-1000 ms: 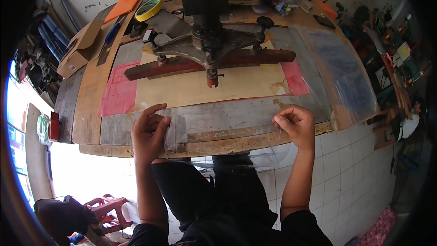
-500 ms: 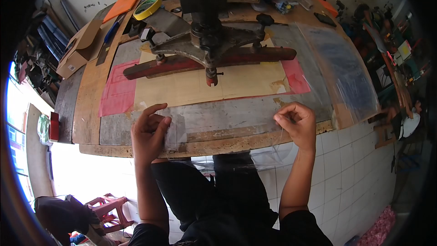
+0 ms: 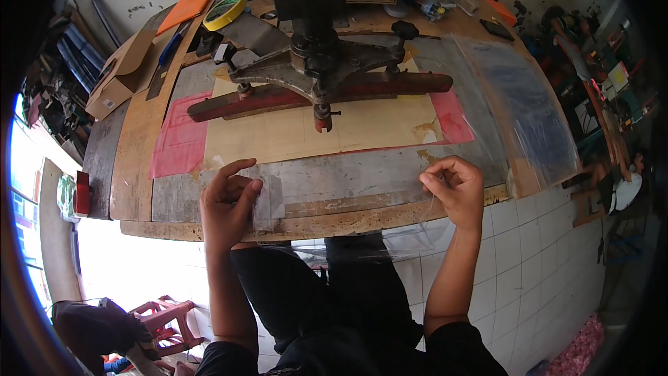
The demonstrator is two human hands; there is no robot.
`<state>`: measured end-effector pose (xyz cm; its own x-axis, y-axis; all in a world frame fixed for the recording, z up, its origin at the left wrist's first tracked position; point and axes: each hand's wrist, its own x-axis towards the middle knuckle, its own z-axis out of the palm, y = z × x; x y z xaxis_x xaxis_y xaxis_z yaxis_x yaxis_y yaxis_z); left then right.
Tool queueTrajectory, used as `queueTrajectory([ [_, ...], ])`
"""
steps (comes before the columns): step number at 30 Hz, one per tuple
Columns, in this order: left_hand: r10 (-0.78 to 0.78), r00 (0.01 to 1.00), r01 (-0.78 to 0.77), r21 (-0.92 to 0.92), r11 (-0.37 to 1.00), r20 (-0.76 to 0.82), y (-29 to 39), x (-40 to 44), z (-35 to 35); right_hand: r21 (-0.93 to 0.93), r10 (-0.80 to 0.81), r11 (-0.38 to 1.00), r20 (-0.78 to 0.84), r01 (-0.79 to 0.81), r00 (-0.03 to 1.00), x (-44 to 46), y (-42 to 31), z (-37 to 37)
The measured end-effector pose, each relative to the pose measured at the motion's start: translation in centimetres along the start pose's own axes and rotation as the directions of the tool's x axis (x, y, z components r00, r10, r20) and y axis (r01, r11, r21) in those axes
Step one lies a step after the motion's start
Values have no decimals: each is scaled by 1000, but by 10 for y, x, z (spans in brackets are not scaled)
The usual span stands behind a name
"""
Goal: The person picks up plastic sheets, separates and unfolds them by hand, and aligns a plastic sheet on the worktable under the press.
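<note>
A clear plastic sheet (image 3: 348, 245) hangs between my hands across the table's front edge. My left hand (image 3: 232, 202) pinches its left end, index finger curved above the thumb. My right hand (image 3: 456, 188) pinches its right end between thumb and fingers. Behind them, a cream sheet (image 3: 278, 138) with pink ends (image 3: 179, 141) lies flat on the grey work surface (image 3: 334, 179). Over the cream sheet stands a dark metal press head (image 3: 313, 63) with a long red bar (image 3: 410, 85) beneath it.
At the back left are a cardboard box (image 3: 122, 73), a yellow tape roll (image 3: 225, 12) and an orange folder (image 3: 188, 8). Transparent sheets (image 3: 529, 115) lie on the right. A red stool (image 3: 167, 324) and another person (image 3: 104, 334) are at lower left.
My right hand has shifted very slightly right. My left hand keeps its place, and both hands keep their pinch on the plastic.
</note>
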<state>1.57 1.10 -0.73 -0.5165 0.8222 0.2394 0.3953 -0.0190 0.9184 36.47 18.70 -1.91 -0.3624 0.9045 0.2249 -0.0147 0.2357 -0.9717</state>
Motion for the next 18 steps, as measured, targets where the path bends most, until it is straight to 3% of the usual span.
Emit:
queueTrajectory([
  [12, -65, 997, 63, 51, 997, 43, 3, 1, -5, -12, -8, 1000, 11, 8, 1000, 0, 4, -2],
  [14, -68, 997, 66, 46, 997, 41, 2, 0, -5, 91, -28, 996, 8, 27, 1000, 2, 3, -1],
  [18, -32, 999, 32, 25, 999, 20, -2, 1, -2, 95, -43, 995, 26, 40, 999, 3, 2, -2],
])
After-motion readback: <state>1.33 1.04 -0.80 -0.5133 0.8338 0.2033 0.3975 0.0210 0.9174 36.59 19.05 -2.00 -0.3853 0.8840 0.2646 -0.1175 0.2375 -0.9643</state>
